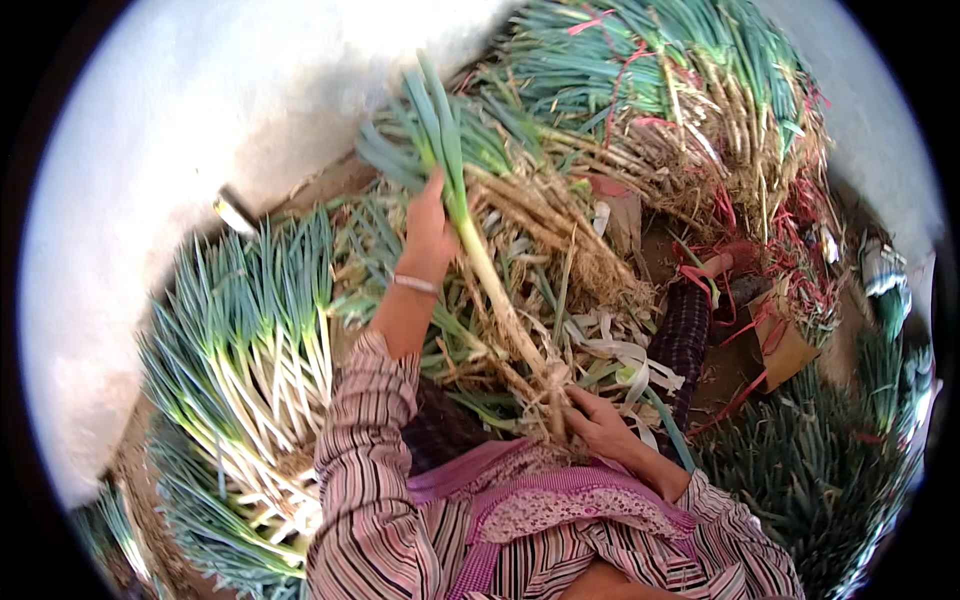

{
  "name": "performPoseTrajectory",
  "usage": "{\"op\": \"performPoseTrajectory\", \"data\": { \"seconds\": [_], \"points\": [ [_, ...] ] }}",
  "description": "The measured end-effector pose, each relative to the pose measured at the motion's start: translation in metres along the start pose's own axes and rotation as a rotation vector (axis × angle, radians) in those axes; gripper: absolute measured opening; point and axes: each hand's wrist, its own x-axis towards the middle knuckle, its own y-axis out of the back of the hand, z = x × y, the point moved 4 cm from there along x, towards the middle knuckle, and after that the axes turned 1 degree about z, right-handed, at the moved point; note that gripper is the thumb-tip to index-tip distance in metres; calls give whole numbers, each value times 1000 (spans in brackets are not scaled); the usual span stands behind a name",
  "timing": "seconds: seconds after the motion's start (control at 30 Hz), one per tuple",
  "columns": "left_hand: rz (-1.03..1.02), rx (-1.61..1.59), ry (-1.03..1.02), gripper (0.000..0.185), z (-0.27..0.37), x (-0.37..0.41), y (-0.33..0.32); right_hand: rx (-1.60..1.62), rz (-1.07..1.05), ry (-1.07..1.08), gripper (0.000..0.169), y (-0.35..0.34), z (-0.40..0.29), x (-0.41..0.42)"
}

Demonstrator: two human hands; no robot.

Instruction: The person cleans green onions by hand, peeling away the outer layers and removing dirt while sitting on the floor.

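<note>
A large green onion [486, 266] slants across the middle, leaves up and roots towards my lap. My left hand [431, 229] grips it where the green leaves meet the pale stalk. At its root end, the thumb and fingers of my right hand [606, 429] pinch the brownish outer layers and roots. Beneath the stalk lies a heap of peeled skins and leaf scraps [600, 330]. Just beyond, several unpeeled green onions [551, 210] with soil-brown stalks and hairy roots rest on that heap.
Clean white-stalked green onions [259, 375] are piled at the left. Tied, unpeeled bundles [675, 97] stand by the wall at the back right. Red plastic strips [795, 225] and a piece of cardboard [780, 337] lie at the right, above more green tops [795, 465].
</note>
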Motion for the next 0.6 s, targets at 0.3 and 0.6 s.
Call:
{"op": "performPoseTrajectory", "data": {
  "seconds": [0.3,0.6],
  "points": [
    [-14,-143,-60,29,31,-14,-49,233,582,556,31,9,-151,182],
    [199,-146,-279,21,98,-14,28,326,228,377,22,-44,-87,130]
  ]
}}
